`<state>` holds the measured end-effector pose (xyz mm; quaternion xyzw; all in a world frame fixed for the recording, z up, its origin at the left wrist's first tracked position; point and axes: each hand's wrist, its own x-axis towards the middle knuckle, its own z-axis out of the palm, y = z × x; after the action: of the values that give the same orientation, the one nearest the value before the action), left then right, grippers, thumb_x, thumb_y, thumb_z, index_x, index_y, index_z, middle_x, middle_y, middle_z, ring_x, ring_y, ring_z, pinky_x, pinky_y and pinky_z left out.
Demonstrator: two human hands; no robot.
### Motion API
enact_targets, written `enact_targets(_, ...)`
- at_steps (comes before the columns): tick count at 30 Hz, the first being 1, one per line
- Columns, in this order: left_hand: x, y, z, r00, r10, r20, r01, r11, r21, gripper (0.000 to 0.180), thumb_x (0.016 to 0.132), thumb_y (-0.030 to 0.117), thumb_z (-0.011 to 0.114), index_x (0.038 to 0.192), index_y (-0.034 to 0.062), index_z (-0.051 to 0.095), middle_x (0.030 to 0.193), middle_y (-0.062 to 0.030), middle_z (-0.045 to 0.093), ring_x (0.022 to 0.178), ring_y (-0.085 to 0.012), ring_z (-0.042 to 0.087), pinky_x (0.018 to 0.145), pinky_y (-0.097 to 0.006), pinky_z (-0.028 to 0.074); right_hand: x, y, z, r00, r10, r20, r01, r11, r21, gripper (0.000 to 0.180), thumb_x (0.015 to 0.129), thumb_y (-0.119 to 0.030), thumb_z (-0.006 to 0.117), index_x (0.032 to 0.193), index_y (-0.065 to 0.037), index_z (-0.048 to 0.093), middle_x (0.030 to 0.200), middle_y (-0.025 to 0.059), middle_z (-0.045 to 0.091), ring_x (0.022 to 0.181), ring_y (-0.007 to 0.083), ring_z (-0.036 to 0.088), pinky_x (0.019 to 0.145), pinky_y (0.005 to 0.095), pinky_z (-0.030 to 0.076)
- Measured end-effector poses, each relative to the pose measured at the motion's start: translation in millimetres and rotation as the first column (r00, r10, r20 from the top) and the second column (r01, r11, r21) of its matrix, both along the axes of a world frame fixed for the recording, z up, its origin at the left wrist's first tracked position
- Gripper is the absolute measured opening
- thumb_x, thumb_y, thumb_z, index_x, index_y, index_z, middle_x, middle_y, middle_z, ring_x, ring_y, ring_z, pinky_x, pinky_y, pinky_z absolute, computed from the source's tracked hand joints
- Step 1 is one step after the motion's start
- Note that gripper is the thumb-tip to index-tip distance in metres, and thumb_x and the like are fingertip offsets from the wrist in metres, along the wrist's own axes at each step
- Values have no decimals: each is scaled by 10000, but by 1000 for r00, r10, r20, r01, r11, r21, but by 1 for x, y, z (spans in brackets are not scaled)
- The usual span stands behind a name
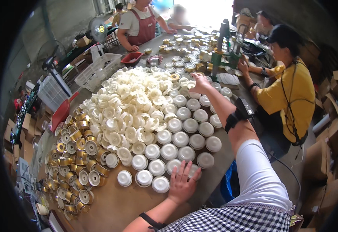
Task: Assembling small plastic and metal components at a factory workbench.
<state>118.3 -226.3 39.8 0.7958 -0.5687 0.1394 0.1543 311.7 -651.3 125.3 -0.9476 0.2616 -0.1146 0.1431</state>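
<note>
My left hand (183, 182) lies with its fingers spread over the near edge of a group of white round plastic caps (186, 153), touching one or two of them. Farther off, my right arm reaches across to the far end of these caps. There my right hand (200, 83) has thumb and fingers apart, with nothing visible between them. Close to its fingertips is a gold-rimmed round piece (175, 77). Left of the caps rises a heap of loose cream plastic parts (128, 96). Gold-banded white spools (76, 154) are piled at the table's left.
A green press (217, 58) stands at the far right, with a person in yellow (287, 92) beside it. Another person in a red apron (142, 25) stands at the far side. A red tray (132, 58), a clear crate (99, 71) and a red scoop (62, 113) edge the heap.
</note>
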Motion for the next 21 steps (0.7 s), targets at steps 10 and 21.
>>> enact_targets(10,-1,-2,-6,978,14,-209,17,990,143,543,983,345,580,1518,285,508,1599,-82,458,1499,-279,403,1207,-517,276,68,-20,-33,995,-24,-97,26,999,19,729,738,-290,812,1416,-168,573,1348,138,635,1214,322,648,1008,425,539)
enact_targets(21,-2,-3,1,978,-13,-210,28,997,65,559,923,366,613,1469,272,537,1548,-137,489,1450,-352,430,1141,-552,319,69,25,24,930,-181,319,157,982,101,466,774,-317,828,1149,-86,677,1088,136,745,1003,319,724,852,443,555)
